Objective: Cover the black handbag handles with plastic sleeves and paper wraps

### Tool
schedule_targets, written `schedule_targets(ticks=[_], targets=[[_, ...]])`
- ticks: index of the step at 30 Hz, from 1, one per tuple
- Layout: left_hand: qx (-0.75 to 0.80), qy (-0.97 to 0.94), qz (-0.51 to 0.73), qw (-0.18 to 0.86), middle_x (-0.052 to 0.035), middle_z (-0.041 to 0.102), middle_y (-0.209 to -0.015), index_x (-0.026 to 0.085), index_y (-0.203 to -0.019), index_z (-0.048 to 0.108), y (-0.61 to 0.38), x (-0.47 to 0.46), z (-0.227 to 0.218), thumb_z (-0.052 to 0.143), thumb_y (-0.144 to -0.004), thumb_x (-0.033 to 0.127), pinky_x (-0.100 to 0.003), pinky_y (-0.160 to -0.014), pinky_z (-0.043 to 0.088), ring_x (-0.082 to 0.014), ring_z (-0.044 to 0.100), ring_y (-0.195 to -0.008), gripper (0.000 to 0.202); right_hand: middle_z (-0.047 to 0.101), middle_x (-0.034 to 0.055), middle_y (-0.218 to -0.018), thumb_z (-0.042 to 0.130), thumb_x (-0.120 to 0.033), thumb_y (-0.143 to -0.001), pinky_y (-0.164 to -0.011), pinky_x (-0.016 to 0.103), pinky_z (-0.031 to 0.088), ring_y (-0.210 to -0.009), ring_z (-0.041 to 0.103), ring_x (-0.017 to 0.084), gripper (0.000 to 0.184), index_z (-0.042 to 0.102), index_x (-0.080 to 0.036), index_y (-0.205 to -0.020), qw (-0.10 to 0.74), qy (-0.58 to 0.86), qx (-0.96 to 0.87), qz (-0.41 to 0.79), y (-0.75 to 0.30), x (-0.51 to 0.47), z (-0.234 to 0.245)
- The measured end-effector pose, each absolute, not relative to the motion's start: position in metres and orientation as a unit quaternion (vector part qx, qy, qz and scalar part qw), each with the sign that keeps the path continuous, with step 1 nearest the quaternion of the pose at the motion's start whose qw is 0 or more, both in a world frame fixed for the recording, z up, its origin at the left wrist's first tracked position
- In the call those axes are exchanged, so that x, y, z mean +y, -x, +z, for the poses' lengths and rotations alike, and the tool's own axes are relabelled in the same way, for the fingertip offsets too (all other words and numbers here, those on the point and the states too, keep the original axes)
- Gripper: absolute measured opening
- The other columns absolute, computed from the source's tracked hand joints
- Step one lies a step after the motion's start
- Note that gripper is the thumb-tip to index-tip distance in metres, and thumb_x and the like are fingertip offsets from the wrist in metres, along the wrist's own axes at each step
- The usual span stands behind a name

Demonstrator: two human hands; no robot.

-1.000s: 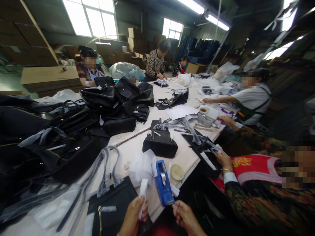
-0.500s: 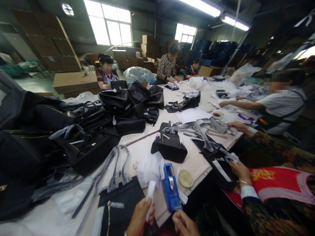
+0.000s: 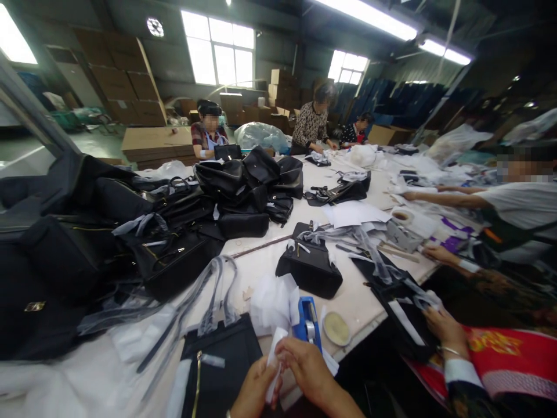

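My left hand [image 3: 255,390] and my right hand [image 3: 307,367] meet at the table's near edge. Both pinch a white strip of foam or paper [image 3: 275,355] between them. Just behind my right hand stands a blue tape dispenser [image 3: 308,323]. A black handbag [image 3: 221,366] with a gold zipper lies flat to the left of my left hand. Crumpled white wrapping [image 3: 272,300] sits behind the strip.
A roll of tape [image 3: 336,328] lies right of the dispenser. Another black bag [image 3: 310,264] stands mid-table, and a heap of black bags [image 3: 174,220] fills the left side. Several people work around the long white table [image 3: 361,299]; a neighbour's hand [image 3: 439,328] holds a bag at right.
My right hand has moved left from beside the dispenser to join the left hand on the white strip. The camera has turned slightly left and up.
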State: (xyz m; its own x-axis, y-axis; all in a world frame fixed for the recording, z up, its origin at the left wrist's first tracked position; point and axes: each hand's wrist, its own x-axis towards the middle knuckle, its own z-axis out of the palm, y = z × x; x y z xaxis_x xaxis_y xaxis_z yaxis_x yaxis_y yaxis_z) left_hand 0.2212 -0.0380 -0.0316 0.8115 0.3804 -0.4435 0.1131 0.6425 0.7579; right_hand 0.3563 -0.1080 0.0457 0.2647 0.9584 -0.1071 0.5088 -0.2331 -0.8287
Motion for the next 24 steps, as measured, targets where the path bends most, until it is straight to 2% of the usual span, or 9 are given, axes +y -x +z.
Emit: schedule_targets(ticks=[6, 10, 13, 19, 24], targets=[[0.274, -0.393, 0.053, 0.876, 0.0050, 0.048, -0.051, 0.016, -0.082, 0.055, -0.217, -0.034, -0.035, 0.060, -0.072, 0.067, -0.018, -0.038, 0.027, -0.0063, 0.038, -0.037, 0.051, 0.069, -0.0016, -0.081, 0.044, -0.013, -0.085, -0.069, 0.022, 0.042, -0.073, 0.065, 0.014, 0.026, 0.064, -0.024, -0.096, 0.318, 0.701, -0.532, 0.353, -0.361, -0.103, 0.058], [0.267, -0.410, 0.043, 0.871, 0.0050, 0.049, -0.051, 0.016, -0.083, 0.056, -0.218, -0.031, -0.031, 0.060, -0.073, 0.065, -0.018, -0.037, 0.028, -0.0060, 0.037, -0.037, 0.050, 0.066, -0.0040, -0.069, 0.046, -0.013, -0.081, -0.066, 0.023, 0.042, -0.068, 0.064, 0.015, 0.024, 0.058, -0.024, -0.100, 0.313, 0.721, -0.495, 0.371, -0.366, -0.101, 0.053], [0.262, -0.402, 0.046, 0.876, 0.0051, 0.048, -0.051, 0.016, -0.082, 0.056, -0.219, -0.030, -0.029, 0.060, -0.074, 0.064, -0.018, -0.037, 0.029, -0.0060, 0.037, -0.037, 0.049, 0.064, -0.0050, -0.066, 0.050, -0.015, -0.079, -0.065, 0.025, 0.042, -0.065, 0.063, 0.016, 0.024, 0.051, -0.023, -0.102, 0.356, 0.731, -0.443, 0.378, -0.364, -0.101, 0.040], [0.269, -0.283, 0.058, 0.919, 0.0073, 0.044, -0.049, 0.018, -0.081, 0.053, -0.216, -0.025, -0.021, 0.063, -0.076, 0.059, -0.019, -0.040, 0.033, -0.0054, 0.034, -0.037, 0.043, 0.058, -0.0057, -0.064, 0.052, -0.026, -0.084, -0.060, 0.027, 0.043, -0.060, 0.059, 0.016, 0.026, 0.045, -0.024, -0.109, 0.465, 0.727, -0.315, 0.395, -0.344, -0.099, 0.013], [0.237, -0.206, 0.022, 0.949, 0.0060, 0.045, -0.050, 0.018, -0.078, 0.054, -0.211, -0.012, -0.009, 0.067, -0.075, 0.053, -0.021, -0.045, 0.037, -0.0064, 0.039, -0.040, 0.038, 0.055, -0.0040, -0.069, 0.056, -0.043, -0.085, -0.058, 0.027, 0.045, -0.063, 0.057, 0.017, 0.033, 0.045, -0.023, -0.109, 0.534, 0.705, -0.278, 0.375, -0.330, -0.090, -0.007]])
